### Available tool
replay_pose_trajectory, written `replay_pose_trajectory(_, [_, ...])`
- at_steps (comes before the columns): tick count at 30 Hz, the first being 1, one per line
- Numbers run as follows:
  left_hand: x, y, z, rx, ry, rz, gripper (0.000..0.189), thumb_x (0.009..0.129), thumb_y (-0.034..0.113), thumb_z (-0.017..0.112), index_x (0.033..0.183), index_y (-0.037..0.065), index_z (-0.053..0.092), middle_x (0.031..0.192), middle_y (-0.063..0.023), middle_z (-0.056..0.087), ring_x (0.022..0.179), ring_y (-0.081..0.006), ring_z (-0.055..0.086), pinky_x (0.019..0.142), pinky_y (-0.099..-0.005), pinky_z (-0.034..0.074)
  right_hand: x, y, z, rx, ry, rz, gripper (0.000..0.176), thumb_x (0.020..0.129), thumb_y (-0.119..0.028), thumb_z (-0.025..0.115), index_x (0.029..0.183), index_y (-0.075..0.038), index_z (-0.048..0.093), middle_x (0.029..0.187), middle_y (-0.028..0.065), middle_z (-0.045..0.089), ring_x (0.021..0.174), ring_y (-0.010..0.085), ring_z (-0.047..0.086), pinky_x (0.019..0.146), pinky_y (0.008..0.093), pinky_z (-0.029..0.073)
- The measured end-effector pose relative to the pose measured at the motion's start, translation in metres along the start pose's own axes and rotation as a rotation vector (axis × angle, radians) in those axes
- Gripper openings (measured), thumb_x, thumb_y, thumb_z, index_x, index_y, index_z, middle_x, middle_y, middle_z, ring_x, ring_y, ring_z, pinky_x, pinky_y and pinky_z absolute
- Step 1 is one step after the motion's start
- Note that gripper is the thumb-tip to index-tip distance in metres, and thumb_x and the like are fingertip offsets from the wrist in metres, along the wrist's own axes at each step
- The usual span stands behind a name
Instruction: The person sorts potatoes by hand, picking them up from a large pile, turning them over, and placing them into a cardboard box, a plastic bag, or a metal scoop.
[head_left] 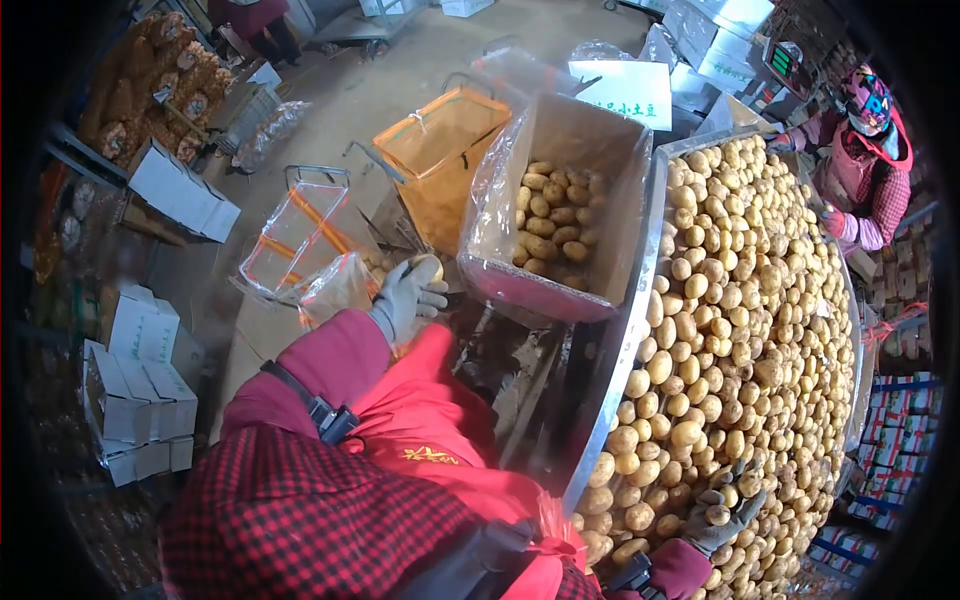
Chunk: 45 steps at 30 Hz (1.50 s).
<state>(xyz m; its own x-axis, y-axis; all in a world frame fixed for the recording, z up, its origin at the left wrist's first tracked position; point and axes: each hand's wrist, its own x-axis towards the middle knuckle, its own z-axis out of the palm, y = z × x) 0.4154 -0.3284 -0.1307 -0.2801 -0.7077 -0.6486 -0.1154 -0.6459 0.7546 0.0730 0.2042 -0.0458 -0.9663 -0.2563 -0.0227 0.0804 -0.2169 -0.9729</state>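
Note:
My left hand (pixel 402 302), in a grey glove, is closed around a potato (pixel 430 267) that shows at its fingertips. It is above a clear plastic bag (pixel 340 287), left of the cardboard box lined with plastic. At the lower right, my right hand (pixel 722 522), gloved in grey too, reaches into the heap of potatoes (pixel 740 330) on the metal-edged table (pixel 628 325). Its fingers curl around a small potato (pixel 717 515), with another potato (pixel 748 485) against the fingertips. Part of this hand blends into the heap.
A plastic-lined cardboard box (pixel 625 150) with potatoes inside stands against the table's left edge. Beside it are an orange bag on a frame (pixel 445 125) and a wire-framed clear bag (pixel 300 235). A co-worker (pixel 870 170) stands across the table. White cartons (pixel 140 400) are stacked at left.

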Motion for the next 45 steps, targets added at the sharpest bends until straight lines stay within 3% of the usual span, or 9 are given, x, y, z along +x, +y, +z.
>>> replay_pose_trajectory(8, [0.207, 0.158, -0.069, 0.105, -0.323, 0.508, 0.043, 0.109, 0.047, 0.051, 0.125, 0.009, 0.062, 0.099, -0.0071, 0.066, 0.088, -0.0223, 0.066, 0.074, -0.0362, 0.055, -0.002, -0.010, 0.033, 0.069, 0.318, 0.055, 0.054, 0.112, -0.042, 0.044, 0.154, -0.009, 0.050, 0.152, 0.0217, 0.056, 0.103, 0.0240, 0.068, 0.062, 0.0292, 0.058])
replay_pose_trajectory(9, [0.233, 0.166, -0.070, 0.529, 0.157, 0.533, 0.051, 0.110, 0.047, 0.047, 0.136, 0.004, 0.059, 0.118, -0.0138, 0.067, 0.108, -0.0241, 0.065, 0.096, -0.0351, 0.055, 0.006, -0.002, 0.012, 0.117, 0.358, 0.104, 0.057, 0.111, -0.049, 0.042, 0.146, -0.008, 0.060, 0.140, 0.0207, 0.066, 0.090, 0.0238, 0.069, 0.057, 0.0318, 0.057])
replay_pose_trajectory(10, [0.215, 0.175, -0.046, -0.345, -0.154, 0.362, 0.055, 0.110, 0.044, 0.050, 0.140, -0.002, 0.055, 0.136, -0.0177, 0.062, 0.122, -0.0237, 0.062, 0.110, -0.0340, 0.049, 0.004, -0.006, 0.013, 0.251, 0.245, 0.181, 0.056, 0.111, -0.049, 0.043, 0.147, -0.008, 0.059, 0.131, 0.0190, 0.070, 0.080, 0.0241, 0.068, 0.055, 0.0340, 0.057])
replay_pose_trajectory(11, [0.183, 0.172, -0.015, -0.046, -0.092, 0.481, 0.055, 0.110, 0.038, 0.053, 0.147, -0.003, 0.049, 0.140, -0.0180, 0.061, 0.123, -0.0233, 0.062, 0.109, -0.0337, 0.050, 0.010, 0.005, -0.021, 0.618, -0.252, 0.228, 0.052, 0.112, -0.038, 0.045, 0.155, -0.008, 0.046, 0.138, 0.0170, 0.065, 0.112, 0.0261, 0.069, 0.076, 0.0345, 0.063])
replay_pose_trajectory(20, [-0.069, 0.047, 0.192, 0.754, -0.535, 1.601, 0.059, 0.100, 0.029, 0.071, 0.147, -0.002, 0.054, 0.141, -0.0224, 0.061, 0.122, -0.0320, 0.064, 0.105, -0.0435, 0.052, -0.015, -0.041, 0.079, 0.694, 0.048, 0.431, 0.058, 0.107, -0.055, 0.051, 0.144, -0.011, 0.059, 0.138, 0.0197, 0.066, 0.098, 0.0258, 0.072, 0.060, 0.0276, 0.058])
replay_pose_trajectory(26, [-0.212, -0.031, 0.302, 0.655, -1.192, 1.825, 0.062, 0.083, 0.048, 0.079, 0.137, 0.020, 0.068, 0.149, -0.0174, 0.056, 0.137, -0.0408, 0.054, 0.112, -0.0567, 0.041, -0.045, -0.010, 0.125, 1.127, -0.179, 0.392, 0.060, 0.109, -0.050, 0.048, 0.152, -0.008, 0.050, 0.141, 0.0166, 0.063, 0.120, 0.0296, 0.067, 0.097, 0.0396, 0.061])
replay_pose_trajectory(28, [-0.218, -0.049, 0.311, 0.700, -1.205, 1.823, 0.057, 0.086, 0.048, 0.077, 0.137, 0.026, 0.068, 0.153, -0.0134, 0.054, 0.142, -0.0399, 0.048, 0.116, -0.0591, 0.034, -0.062, 0.010, 0.121, 0.266, 0.073, 0.023, 0.049, 0.115, -0.031, 0.039, 0.154, -0.002, 0.047, 0.152, 0.0132, 0.055, 0.142, 0.0238, 0.051, 0.121, 0.0399, 0.042])
replay_pose_trajectory(40, [-0.245, -0.042, 0.365, 0.599, -1.438, 1.688, 0.055, 0.091, 0.031, 0.070, 0.140, 0.006, 0.063, 0.143, -0.0183, 0.060, 0.131, -0.0410, 0.056, 0.114, -0.0549, 0.037, -0.068, -0.023, 0.070, 0.225, 0.127, -0.323, 0.045, 0.113, -0.037, 0.045, 0.143, -0.006, 0.057, 0.137, 0.0123, 0.066, 0.120, 0.0256, 0.068, 0.098, 0.0376, 0.058])
replay_pose_trajectory(45, [-0.209, -0.099, 0.392, 0.903, -1.456, 1.763, 0.061, 0.086, 0.024, 0.076, 0.145, 0.015, 0.060, 0.144, -0.0148, 0.058, 0.133, -0.0377, 0.054, 0.115, -0.0570, 0.037, -0.046, -0.067, 0.009, 1.187, 0.036, 0.059, 0.054, 0.105, -0.043, 0.057, 0.141, -0.003, 0.057, 0.146, 0.0186, 0.060, 0.122, 0.0332, 0.064, 0.087, 0.0412, 0.062])
